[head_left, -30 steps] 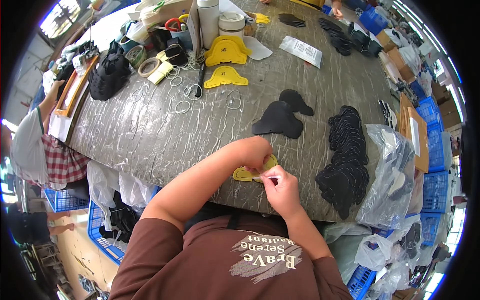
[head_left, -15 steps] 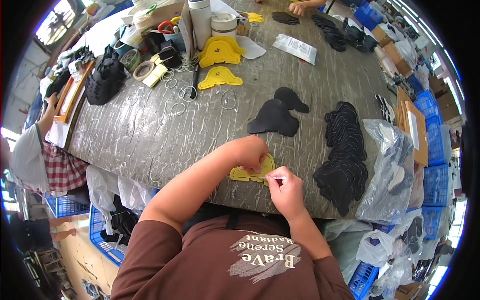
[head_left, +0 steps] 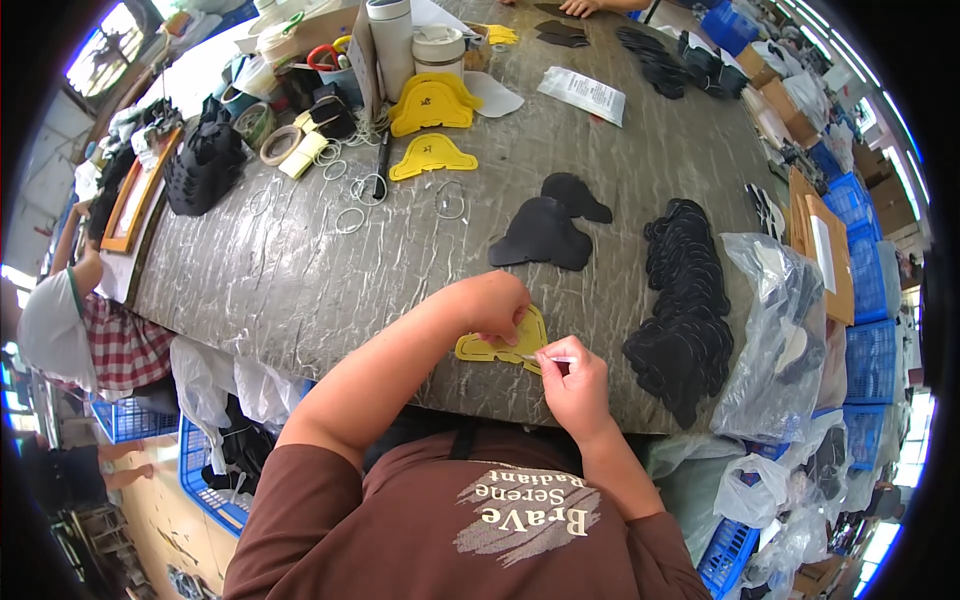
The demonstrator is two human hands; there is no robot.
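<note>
Near the front edge of the table, a yellow template (head_left: 478, 348) with slots cut along its outline lies flat. My left hand (head_left: 499, 303) presses it down from above, fingers bent and bunched on it. In a pinch at the template's right side, my right hand (head_left: 580, 381) holds a thin, pale pen (head_left: 534, 358) with its tip down at the template. Whatever lies beneath the template is mostly hidden. Just beyond my hands are a large black cut piece (head_left: 540, 237) and a smaller black piece (head_left: 580, 196), partly overlapping. To the right spreads a fanned stack of black pieces (head_left: 688, 300).
Farther back are two more yellow templates (head_left: 432, 158) (head_left: 430, 105), a black marker (head_left: 381, 165), rubber bands (head_left: 350, 220), tape (head_left: 282, 146) and a white packet (head_left: 583, 95). Clear plastic bags (head_left: 775, 330) hang at the right edge. Co-workers' hands (head_left: 580, 7) show at the far side.
My right hand and the pen have shifted slightly to the right along the template. My left hand stays on it. The co-worker's hand at the far side has moved up and left.
</note>
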